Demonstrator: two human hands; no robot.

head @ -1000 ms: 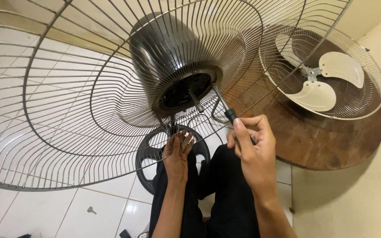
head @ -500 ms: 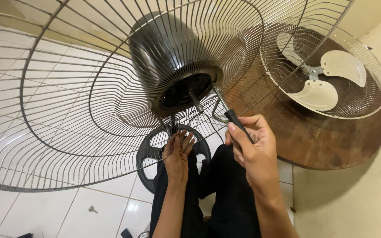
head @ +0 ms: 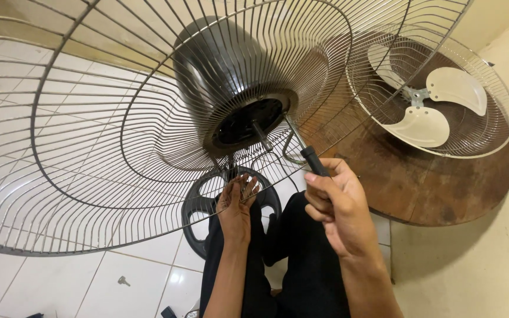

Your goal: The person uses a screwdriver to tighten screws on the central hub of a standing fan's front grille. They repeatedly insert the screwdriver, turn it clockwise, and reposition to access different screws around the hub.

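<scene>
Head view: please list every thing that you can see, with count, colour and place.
Wire guard: one, silver, large, fills the left and centre.
Motor housing: one, black, at the centre of the guard.
Screwdriver: one, black handle, tip at the motor.
Second guard: one, silver, on the round table.
Fan blades: cream, inside the second guard.
Round table: one, brown wood, right.
Round black part: one, below the hands.
Screw: one, on the white floor tiles.
Left hand: under the motor.
Right hand: holds the screwdriver.
</scene>
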